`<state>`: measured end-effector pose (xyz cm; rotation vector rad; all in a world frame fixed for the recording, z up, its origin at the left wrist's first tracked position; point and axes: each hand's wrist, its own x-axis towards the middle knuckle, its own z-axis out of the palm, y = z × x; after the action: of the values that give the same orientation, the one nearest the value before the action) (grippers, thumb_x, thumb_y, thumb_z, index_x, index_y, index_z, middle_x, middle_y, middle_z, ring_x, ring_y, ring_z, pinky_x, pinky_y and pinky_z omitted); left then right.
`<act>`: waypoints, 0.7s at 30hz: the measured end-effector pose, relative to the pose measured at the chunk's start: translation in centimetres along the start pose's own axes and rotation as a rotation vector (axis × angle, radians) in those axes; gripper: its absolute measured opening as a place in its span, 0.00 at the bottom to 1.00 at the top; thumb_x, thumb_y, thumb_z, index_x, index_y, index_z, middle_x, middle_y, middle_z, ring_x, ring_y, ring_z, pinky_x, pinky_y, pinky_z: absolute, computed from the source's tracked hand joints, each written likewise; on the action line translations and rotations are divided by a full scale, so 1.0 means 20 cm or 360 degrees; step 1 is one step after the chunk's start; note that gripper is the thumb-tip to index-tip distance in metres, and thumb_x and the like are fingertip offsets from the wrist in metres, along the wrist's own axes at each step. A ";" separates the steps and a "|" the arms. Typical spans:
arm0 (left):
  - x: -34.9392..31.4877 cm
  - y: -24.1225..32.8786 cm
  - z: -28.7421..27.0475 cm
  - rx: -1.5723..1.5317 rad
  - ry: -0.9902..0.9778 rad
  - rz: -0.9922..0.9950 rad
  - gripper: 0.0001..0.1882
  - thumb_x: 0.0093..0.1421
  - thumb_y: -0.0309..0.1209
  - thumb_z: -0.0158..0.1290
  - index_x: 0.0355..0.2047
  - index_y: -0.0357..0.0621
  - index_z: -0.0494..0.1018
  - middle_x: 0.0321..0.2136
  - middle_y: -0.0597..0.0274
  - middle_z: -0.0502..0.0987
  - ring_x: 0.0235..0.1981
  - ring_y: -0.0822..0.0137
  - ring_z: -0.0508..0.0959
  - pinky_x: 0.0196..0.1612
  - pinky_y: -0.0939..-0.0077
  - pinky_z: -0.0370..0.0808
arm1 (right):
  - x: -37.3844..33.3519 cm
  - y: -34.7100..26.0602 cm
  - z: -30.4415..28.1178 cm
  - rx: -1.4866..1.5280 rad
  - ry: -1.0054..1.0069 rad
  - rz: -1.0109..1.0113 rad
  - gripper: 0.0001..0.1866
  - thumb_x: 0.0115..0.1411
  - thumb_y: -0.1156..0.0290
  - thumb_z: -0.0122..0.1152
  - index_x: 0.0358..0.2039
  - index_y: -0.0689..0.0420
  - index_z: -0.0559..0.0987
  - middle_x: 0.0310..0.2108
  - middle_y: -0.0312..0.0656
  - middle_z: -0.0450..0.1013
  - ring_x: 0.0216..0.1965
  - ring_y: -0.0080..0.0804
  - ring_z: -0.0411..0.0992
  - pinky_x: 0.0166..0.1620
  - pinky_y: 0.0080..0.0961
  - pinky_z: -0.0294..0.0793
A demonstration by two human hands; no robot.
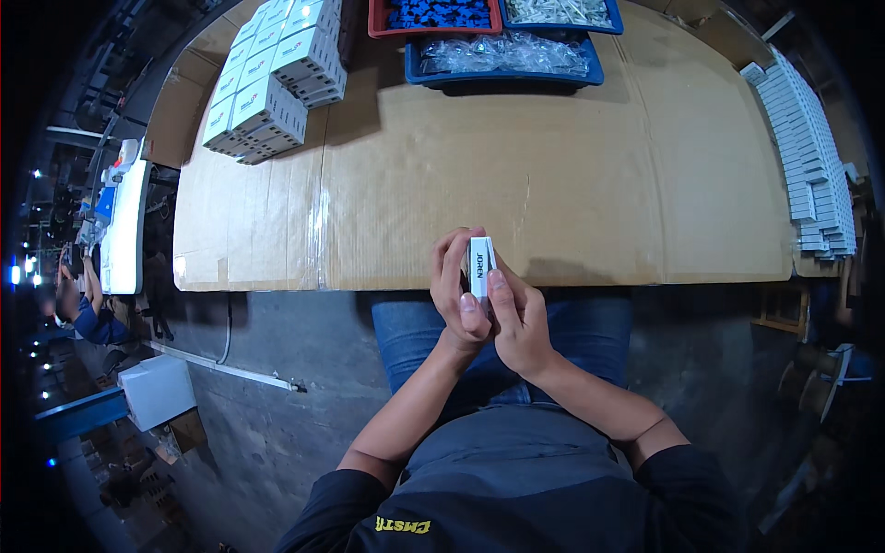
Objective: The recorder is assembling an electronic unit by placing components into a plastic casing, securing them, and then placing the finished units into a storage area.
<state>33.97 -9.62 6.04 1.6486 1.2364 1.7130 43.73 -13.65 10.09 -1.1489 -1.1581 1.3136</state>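
Both hands meet just above the lap, at the near edge of the desk (572, 184), closed together around one small white box (482, 267). Left hand (458, 297) wraps the box's left side; right hand (518, 323) presses its right side, thumb on the near end. Box long axis runs near-to-far, one narrow printed face up. Far left sits a stack of white cartons (272, 83); far centre, a blue tray (503, 57) of clear bags; right, rows of flat white boxes (811, 157).
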 end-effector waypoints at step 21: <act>-0.03 -0.04 -0.03 -0.1206 -0.0210 -0.1411 0.44 0.75 0.62 0.34 0.76 0.39 0.49 0.60 0.47 0.70 0.65 0.58 0.70 0.67 0.62 0.67 | 0.17 -0.12 -0.28 -0.0882 -0.0632 0.0237 0.48 0.62 0.51 0.72 0.74 0.61 0.61 0.61 0.53 0.65 0.58 0.44 0.72 0.61 0.32 0.71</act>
<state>33.23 -9.90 5.24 0.5978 0.8664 1.2190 49.44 -9.93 11.77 -1.4237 -1.8374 1.4176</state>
